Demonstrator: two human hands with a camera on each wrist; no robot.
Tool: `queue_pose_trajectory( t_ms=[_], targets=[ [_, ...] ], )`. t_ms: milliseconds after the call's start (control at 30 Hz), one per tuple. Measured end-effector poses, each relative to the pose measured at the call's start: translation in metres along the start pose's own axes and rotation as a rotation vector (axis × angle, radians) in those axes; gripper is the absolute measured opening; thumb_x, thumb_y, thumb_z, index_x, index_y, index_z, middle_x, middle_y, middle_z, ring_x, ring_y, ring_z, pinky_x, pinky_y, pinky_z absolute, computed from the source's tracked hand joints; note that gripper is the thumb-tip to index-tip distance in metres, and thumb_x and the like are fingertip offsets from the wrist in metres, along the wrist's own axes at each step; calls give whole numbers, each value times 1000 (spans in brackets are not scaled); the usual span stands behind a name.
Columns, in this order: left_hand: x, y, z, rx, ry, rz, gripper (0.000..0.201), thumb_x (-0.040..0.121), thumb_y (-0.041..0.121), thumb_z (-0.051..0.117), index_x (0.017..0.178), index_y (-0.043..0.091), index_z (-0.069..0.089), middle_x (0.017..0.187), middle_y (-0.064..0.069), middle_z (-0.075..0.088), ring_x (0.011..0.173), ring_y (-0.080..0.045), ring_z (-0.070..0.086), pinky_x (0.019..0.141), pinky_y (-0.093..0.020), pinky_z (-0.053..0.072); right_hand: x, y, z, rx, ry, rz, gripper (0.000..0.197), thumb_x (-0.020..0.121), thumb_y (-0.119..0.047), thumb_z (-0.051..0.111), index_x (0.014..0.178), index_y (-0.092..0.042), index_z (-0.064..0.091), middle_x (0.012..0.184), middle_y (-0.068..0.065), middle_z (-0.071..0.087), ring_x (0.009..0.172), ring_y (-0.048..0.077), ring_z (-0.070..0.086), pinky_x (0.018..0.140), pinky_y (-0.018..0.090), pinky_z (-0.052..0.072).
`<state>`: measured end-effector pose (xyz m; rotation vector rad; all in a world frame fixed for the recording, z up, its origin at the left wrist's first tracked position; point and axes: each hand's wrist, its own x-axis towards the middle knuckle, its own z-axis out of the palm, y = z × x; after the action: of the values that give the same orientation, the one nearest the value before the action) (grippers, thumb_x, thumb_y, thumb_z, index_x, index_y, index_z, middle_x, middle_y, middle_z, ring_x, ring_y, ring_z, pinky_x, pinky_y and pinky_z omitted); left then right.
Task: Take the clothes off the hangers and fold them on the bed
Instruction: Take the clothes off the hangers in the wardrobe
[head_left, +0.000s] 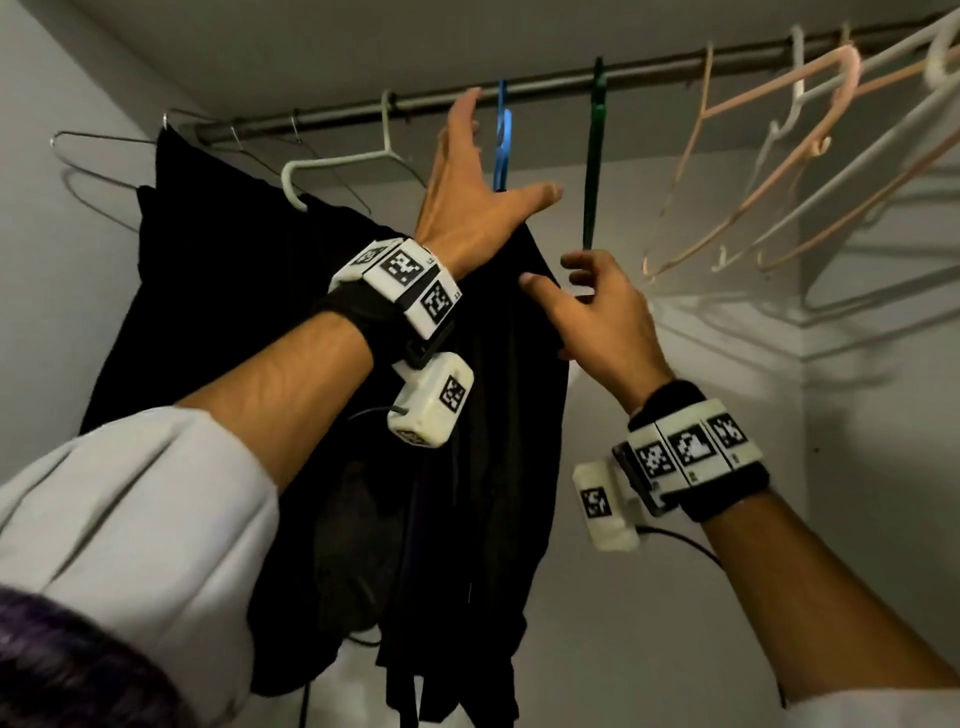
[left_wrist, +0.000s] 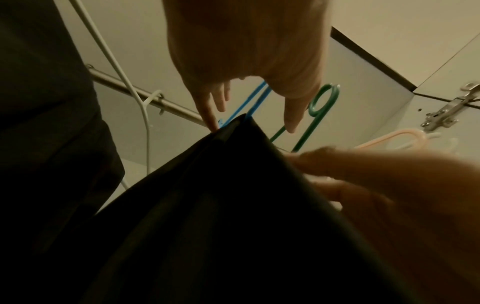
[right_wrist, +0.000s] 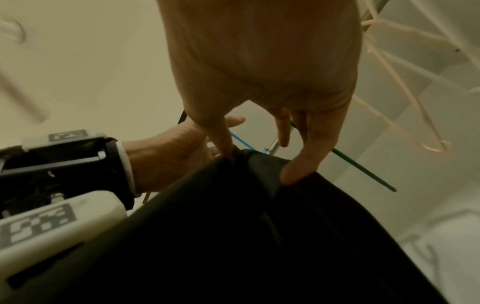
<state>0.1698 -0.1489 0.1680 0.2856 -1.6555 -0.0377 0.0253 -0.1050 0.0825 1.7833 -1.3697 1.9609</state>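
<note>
The black garment (head_left: 467, 415) hides the blue hanger's (head_left: 502, 140) lower part.

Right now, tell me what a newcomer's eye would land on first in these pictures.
First, the black garment hanging in the centre from the blue hanger on the closet rod, with both hands at its top. The left hand reaches up with fingers spread toward the hanger, while the right hand touches the cloth's upper edge just beside it. To the right, bare pink and white hangers fan out along the rod.

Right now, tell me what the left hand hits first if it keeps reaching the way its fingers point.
Probably the blue hanger: the left hand points up at it, the rod just beyond. Depth is unclear.
</note>
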Motion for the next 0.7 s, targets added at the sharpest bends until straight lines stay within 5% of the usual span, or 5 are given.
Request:
queue_pose_trajectory(
  t_ms=[167, 333, 467, 600, 700],
  targets=[
    [30, -20, 13, -15, -64, 127, 90, 82, 24, 77, 158, 25, 28, 158, -8, 34, 136, -27, 48, 111, -41, 47, 35, -16, 12, -97, -59, 96, 77, 84, -58, 65, 148, -24, 41, 129, 1, 57, 108, 25, 68, 81, 46, 64],
    [40, -34, 12, -30, -60, 204, 74, 82, -1, 55, 151, 23, 41, 140, -10, 42, 103, 1, 50, 81, 2, 42, 50, -22, 23, -38, -110, 132, 46, 90, -35, 63, 133, -20, 58, 111, 6, 72, 89, 21, 74, 71, 43, 66],
    [40, -40, 3, -126, 38, 200, 55, 67, 1, 46, 112, 31, 56, 123, -7, 56, 91, -11, 55, 79, -28, 57, 43, -19, 37, -178, -35, -47, 22, 90, -34, 59, 97, -20, 74, 86, 4, 76, 85, 27, 72, 77, 39, 60],
    [42, -47, -17, -197, 86, 25, 41, 79, -7, 46, 106, 21, 58, 104, 8, 60, 69, 2, 61, 58, -11, 46, 9, -14, 56, -287, 55, -239, 19, 97, -26, 55, 88, -15, 67, 78, 2, 70, 81, 26, 66, 74, 38, 53],
    [47, -54, -30, -183, 47, -52, 36, 86, 6, 47, 105, 34, 60, 86, 1, 68, 59, -10, 69, 62, -25, 51, -19, -5, 64, -245, 109, -281, 22, 99, -26, 55, 80, -15, 61, 70, -1, 64, 74, 23, 63, 68, 37, 51]
  ],
)
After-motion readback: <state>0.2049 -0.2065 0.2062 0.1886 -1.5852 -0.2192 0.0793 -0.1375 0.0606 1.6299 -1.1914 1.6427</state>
